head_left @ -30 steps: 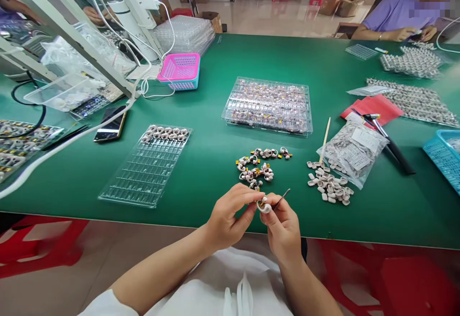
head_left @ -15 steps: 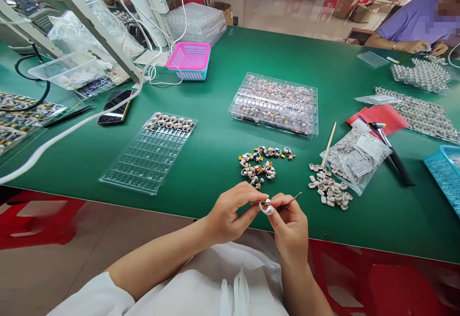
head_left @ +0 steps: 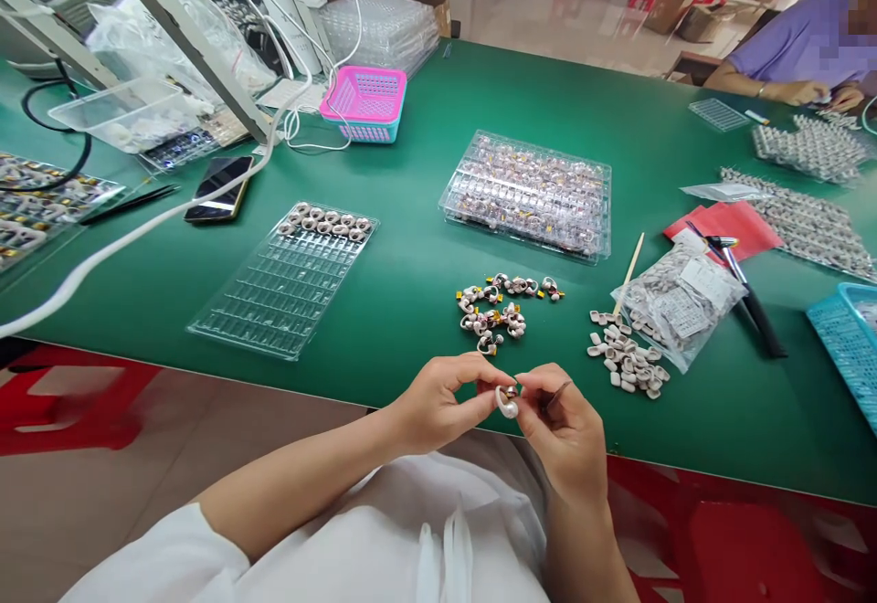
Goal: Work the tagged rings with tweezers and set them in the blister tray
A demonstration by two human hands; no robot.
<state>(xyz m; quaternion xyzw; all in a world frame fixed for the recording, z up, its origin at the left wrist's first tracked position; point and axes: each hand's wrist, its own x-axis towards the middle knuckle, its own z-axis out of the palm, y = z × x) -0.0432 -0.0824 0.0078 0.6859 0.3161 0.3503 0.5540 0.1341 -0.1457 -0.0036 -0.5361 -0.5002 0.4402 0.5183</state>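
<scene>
At the table's front edge, my left hand point(head_left: 445, 402) pinches a small white C-shaped earbud part point(head_left: 507, 404) with a brown-and-gold piece inside its curve. My right hand point(head_left: 565, 425) is closed close beside it, with a thin dark pointed tool point(head_left: 560, 393) lying across the fingers; its kind is unclear. The right fingertips are at the part's right side, and whether they touch it is hard to see. Just beyond my hands lies a loose group of similar earbud parts point(head_left: 511, 318) with yellow tabs. Right of them is a pile of small white caps point(head_left: 627, 361).
A clear slotted tray point(head_left: 260, 297) at left carries earbud parts in its far rows. Filled trays point(head_left: 527, 192) are stacked mid-table. A labelled plastic bag point(head_left: 678, 297), a wooden stick point(head_left: 630, 269) and a black-handled tool point(head_left: 754, 311) lie right. A co-worker point(head_left: 787, 64) sits far right.
My right hand has shifted slightly right and down, and its fingers have drawn back from the earbud part. The part has turned a little in my left fingers. The pointed tool shows less.
</scene>
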